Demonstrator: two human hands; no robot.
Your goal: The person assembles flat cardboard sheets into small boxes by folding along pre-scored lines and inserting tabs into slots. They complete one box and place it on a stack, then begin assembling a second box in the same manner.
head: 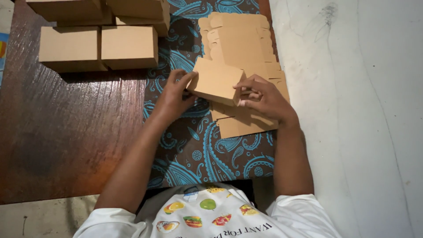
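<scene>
A small brown cardboard box (216, 80), folded into shape, is held between both hands above a dark cloth with blue paisley patterns (194, 145). My left hand (174, 92) grips its left end with thumb and fingers. My right hand (262, 97) pinches its right end, fingers curled at the box's edge. Beneath and behind the box lies a stack of flat, unfolded cardboard blanks (242, 39), reaching from the top of the cloth down under my right hand.
Several finished brown boxes (99, 46) stand in rows at the upper left on a dark wooden board (66, 132). A pale concrete floor (361, 110) spreads to the right. My white printed shirt fills the bottom edge.
</scene>
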